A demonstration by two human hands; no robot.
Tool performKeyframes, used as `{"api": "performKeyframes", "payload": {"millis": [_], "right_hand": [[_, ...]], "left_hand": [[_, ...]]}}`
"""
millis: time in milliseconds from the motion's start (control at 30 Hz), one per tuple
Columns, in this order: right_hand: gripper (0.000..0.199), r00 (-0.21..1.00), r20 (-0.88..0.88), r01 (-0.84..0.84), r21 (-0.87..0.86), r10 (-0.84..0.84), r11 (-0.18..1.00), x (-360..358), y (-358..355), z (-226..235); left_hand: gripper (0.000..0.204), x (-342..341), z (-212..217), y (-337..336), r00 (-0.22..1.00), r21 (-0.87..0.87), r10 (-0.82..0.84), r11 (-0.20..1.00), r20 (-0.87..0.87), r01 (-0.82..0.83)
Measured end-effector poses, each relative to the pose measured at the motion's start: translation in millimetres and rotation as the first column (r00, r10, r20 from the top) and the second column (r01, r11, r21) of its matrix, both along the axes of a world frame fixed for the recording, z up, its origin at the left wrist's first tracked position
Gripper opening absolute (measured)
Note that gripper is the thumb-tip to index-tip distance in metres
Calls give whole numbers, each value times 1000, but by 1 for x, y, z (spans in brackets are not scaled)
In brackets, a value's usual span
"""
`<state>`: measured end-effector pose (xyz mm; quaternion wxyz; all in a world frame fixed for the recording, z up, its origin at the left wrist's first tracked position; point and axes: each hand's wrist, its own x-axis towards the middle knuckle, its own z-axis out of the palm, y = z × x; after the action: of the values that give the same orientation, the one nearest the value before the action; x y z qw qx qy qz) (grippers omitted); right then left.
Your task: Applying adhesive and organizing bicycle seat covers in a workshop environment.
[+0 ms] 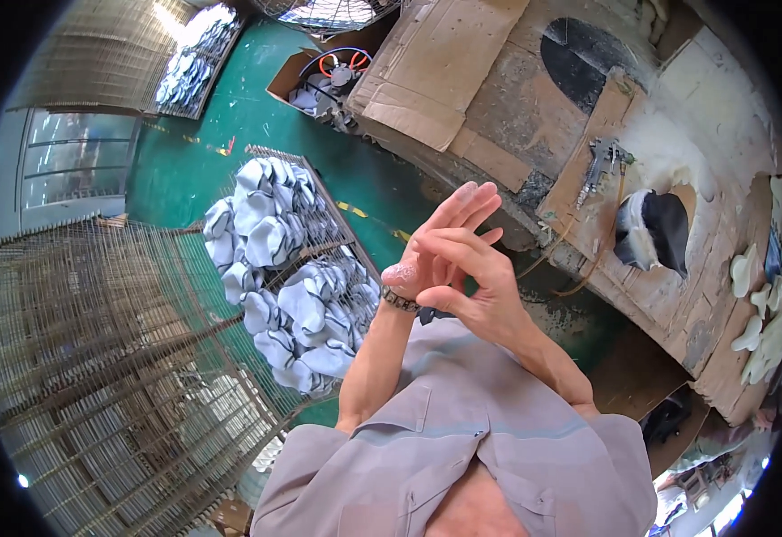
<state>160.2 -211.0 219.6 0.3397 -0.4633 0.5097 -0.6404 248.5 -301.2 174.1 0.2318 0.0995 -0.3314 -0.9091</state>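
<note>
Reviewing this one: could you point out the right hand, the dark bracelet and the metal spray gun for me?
Right hand (489,285): head view, on the back of the hand.
Dark bracelet (400,300): head view, on its band.
Metal spray gun (598,165): head view, on its body.

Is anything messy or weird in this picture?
Yes. The left hand has whitish, flaky-looking patches on its thumb, unlike clean skin. The bench looks messy too: a whitish coating surrounds the black-and-white piece, as if something got spattered.
</note>
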Motion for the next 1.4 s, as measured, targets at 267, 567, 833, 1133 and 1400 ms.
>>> {"api": "performKeyframes", "payload": {"millis": [267,567,833,1133,1400], "right_hand": [[31,959,197,-206,-21,206,978,14,-14,-14],[18,857,493,-216,83,148,973,20,-8,-18],[31,908,418,-53,189,-31,981,22,-10,-14],[61,748,642,-278,76,167,958,-3,0,-12],[52,932,353,-198,294,86,935,-23,21,-7]], "left_hand": [[97,5,-15,1,996,-30,-20,999,-91,17],[82,1,-20,-5,998,-34,-51,998,45,53],[140,-9,-23,-2,998,-35,-63,997,-21,63],[142,4,-9,-33,996,-390,6,920,90,30],[145,29,45,-76,936,-960,332,280,115,19]]}}
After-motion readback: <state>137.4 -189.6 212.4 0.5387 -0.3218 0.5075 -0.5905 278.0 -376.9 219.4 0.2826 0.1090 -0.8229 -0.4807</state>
